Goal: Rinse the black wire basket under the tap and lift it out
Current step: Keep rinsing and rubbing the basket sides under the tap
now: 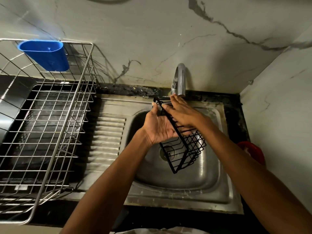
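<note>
You hold the black wire basket (184, 146) tilted over the bowl of the stainless steel sink (211, 179), its upper end raised toward the spout of the chrome tap (179, 80) at the sink's back edge and its lower end hanging above the drain (167, 152). Your left hand (158, 127) cups the basket from the left, palm turned up and open toward you, thumb hooked along the top rim and fingers wrapped behind the wires. Your right hand (181, 110) lies on the basket's upper end from the right with fingers stretched out nearly straight, fingertips reaching just under the spout; whether it grips the wire or only presses on it cannot be told. No stream of water is plainly visible. The basket is clear of the sink floor, carried between your two hands. On the counter by the sink's left edge, beyond the ribbed drainboard (108, 139), stands a steel dish rack (50, 125) with a blue plastic cutlery holder (45, 54) hung on its far rail. A red object (253, 151) sits by the sink's right edge, half hidden behind your forearm.
</note>
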